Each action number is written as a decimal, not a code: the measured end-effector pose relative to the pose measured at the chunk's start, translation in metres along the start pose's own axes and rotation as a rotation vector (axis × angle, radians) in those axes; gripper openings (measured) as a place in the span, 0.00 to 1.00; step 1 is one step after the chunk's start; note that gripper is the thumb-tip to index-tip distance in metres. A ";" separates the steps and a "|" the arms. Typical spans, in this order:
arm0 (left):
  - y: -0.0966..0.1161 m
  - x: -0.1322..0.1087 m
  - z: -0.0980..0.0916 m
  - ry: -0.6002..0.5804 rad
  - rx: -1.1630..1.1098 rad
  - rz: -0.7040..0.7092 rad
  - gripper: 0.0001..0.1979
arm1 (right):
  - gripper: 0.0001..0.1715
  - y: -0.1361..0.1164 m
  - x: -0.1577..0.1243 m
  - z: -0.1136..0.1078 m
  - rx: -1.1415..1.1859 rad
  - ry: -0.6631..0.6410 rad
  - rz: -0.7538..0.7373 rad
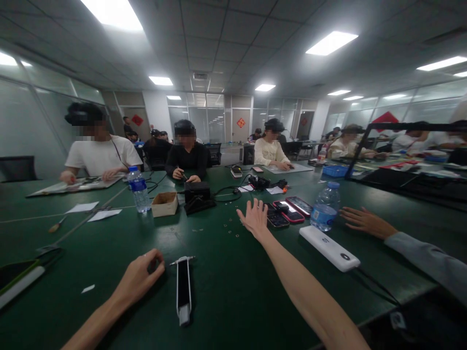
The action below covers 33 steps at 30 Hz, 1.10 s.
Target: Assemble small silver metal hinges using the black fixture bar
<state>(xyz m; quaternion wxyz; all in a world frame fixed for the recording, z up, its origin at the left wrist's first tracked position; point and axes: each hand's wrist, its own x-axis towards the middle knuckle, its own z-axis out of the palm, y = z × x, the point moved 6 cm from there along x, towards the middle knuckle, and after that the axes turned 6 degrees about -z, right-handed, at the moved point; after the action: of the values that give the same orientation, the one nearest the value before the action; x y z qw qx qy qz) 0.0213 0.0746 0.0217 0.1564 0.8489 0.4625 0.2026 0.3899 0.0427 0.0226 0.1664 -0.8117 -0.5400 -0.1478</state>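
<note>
My left hand rests on the green table with its fingers curled in and the thumb near the index finger. Nothing shows in the gap between them. Just right of it lies a long, narrow black-and-white object with a thin metal rod across its far end. My right hand reaches forward, palm down, with fingers spread and nothing in them. Left of that hand several tiny ring-like pieces are scattered on the table. Right beside its fingers lies a dark phone.
Two red-cased phones, a water bottle and a white power bank with a cable stand right. Another person's hand lies beyond them. A cardboard box, a black box and another bottle stand ahead. People sit opposite.
</note>
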 end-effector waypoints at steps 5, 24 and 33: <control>0.011 -0.005 -0.002 0.020 -0.019 0.078 0.12 | 0.29 -0.048 -0.020 -0.026 0.084 0.182 -0.293; 0.008 -0.010 0.011 -0.138 -0.240 0.163 0.07 | 0.08 -0.162 -0.099 -0.024 0.534 -0.228 -0.875; 0.004 -0.010 0.017 -0.148 -0.328 0.103 0.05 | 0.08 -0.162 -0.099 -0.023 0.554 -0.230 -0.895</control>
<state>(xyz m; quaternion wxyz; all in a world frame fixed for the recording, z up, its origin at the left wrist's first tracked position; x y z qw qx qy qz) 0.0274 0.0632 0.0070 0.3158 0.8471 0.3663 0.2201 0.2013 0.0094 0.0193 0.2348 -0.4390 -0.8666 0.0335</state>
